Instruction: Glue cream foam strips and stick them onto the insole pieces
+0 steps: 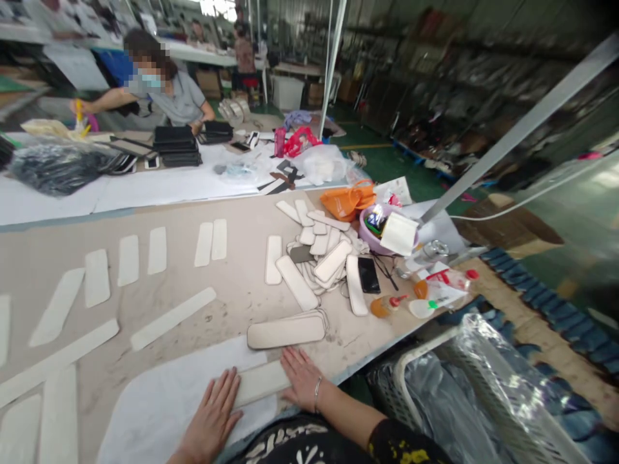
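Note:
Both my hands lie flat on a long pale strip (260,381) with rounded ends, on a white sheet (159,403) at the near edge of the table. My left hand (213,415) presses the strip's left end, fingers stretched out. My right hand (300,379), with a bracelet at the wrist, presses the right end, fingers spread. Just beyond lies a small stack of the same strips (286,330).
A loose heap of pale strips (319,251) and a black phone (368,274) lie at the right, beside glue bottles (387,305), a purple bowl (368,238) and an orange bag (345,201). Single strips dot the table's left. A person sits across. A basket (454,386) stands lower right.

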`<state>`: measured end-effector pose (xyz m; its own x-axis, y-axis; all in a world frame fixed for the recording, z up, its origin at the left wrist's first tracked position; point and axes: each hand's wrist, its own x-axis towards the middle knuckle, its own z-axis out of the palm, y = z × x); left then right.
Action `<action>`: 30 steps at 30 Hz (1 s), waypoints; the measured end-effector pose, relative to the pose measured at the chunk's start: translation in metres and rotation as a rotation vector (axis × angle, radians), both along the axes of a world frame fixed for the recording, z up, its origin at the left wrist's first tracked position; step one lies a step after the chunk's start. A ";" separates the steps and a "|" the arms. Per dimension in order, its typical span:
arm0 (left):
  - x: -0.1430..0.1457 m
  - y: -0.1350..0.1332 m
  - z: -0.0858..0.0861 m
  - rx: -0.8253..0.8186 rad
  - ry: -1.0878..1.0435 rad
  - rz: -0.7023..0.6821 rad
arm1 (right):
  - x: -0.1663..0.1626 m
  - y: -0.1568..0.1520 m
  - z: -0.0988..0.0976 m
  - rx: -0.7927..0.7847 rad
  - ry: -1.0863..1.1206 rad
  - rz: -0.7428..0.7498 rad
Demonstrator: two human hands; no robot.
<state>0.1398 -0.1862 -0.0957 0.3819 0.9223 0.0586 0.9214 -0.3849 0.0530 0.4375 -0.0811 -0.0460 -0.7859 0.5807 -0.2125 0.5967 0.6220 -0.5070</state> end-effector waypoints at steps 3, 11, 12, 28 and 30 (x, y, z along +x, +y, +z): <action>-0.003 0.004 -0.003 0.079 -0.005 -0.028 | -0.004 0.001 -0.006 0.024 0.018 -0.100; 0.001 0.005 0.024 0.156 -0.029 0.010 | -0.017 0.015 0.010 -0.231 -0.113 -0.168; 0.001 0.004 0.028 0.168 -0.062 0.088 | -0.015 0.019 0.019 -0.243 -0.069 -0.132; 0.009 0.032 0.037 0.175 -0.403 0.332 | 0.041 0.136 0.068 0.326 -0.070 -0.516; 0.004 0.038 0.042 0.129 -0.406 0.354 | 0.025 0.107 0.042 0.230 -0.092 -0.299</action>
<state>0.1440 -0.1483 -0.0535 -0.0274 0.9659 0.2573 0.9110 -0.0818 0.4043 0.4624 0.0257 -0.0040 -0.5581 0.8222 -0.1122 0.8056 0.5046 -0.3104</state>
